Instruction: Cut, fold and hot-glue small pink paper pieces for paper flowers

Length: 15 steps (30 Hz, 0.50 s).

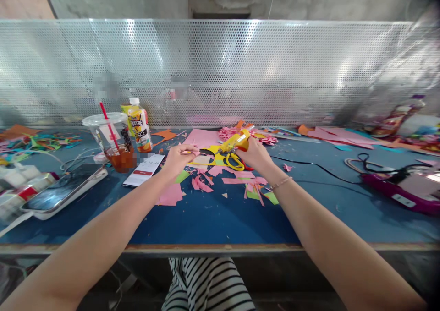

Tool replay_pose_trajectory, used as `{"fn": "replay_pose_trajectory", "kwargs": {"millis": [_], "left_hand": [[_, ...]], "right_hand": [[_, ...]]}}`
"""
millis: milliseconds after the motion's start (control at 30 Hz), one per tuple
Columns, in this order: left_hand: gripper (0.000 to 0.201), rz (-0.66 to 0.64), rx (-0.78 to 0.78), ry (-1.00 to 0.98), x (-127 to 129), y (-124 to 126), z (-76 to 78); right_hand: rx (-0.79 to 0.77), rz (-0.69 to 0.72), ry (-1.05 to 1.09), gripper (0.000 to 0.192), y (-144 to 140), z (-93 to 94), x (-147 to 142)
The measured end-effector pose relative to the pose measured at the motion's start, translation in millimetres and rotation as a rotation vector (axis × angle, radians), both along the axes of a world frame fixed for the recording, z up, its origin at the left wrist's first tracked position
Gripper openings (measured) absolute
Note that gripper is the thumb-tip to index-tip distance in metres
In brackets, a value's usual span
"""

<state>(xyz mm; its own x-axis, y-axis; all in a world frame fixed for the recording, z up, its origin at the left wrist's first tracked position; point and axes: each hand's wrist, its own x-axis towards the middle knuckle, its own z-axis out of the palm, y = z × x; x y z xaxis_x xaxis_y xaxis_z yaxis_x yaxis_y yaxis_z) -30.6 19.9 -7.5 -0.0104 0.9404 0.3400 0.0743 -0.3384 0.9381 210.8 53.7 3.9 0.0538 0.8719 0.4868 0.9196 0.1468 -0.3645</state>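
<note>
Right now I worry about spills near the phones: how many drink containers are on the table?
2. A lidded plastic cup with a red straw stands at the left, beside a phone; a capped juice bottle stands just behind it. Clutter at far right may hide others.

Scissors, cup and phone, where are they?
scissors [235,161]: head view, on the yellow handle loop.
cup [115,141]: head view, on its clear side.
phone [58,193]: head view, on its dark screen.
</note>
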Motion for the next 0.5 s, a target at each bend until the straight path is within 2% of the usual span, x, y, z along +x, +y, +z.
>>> {"fn": "replay_pose_trajectory", "kwargs": {"millis": [200, 267, 367, 500], "left_hand": [[0.012, -0.008, 0.046, -0.110, -7.1, 4.7, 3.2], [0.011, -0.070, 0.106, -0.092, -7.8, 1.0, 6.0], [0.014, -0.246, 0.160, -0.028, -5.0, -9.0, 9.7], [0.013, -0.287, 0.141, 0.041, 0.3, -17.1, 10.0]], "right_hand": [[0.003, -0.003, 0.002, 0.037, 1.2, -0.5, 0.4], [0.016, -0.013, 0.015, 0.036, 0.4, 0.4, -0.1], [0.034, -0.027, 0.049, 0.034, -1.0, 2.3, -0.7], [0.036, -0.018, 0.046, 0.033, -1.7, 3.1, -0.9]]}}
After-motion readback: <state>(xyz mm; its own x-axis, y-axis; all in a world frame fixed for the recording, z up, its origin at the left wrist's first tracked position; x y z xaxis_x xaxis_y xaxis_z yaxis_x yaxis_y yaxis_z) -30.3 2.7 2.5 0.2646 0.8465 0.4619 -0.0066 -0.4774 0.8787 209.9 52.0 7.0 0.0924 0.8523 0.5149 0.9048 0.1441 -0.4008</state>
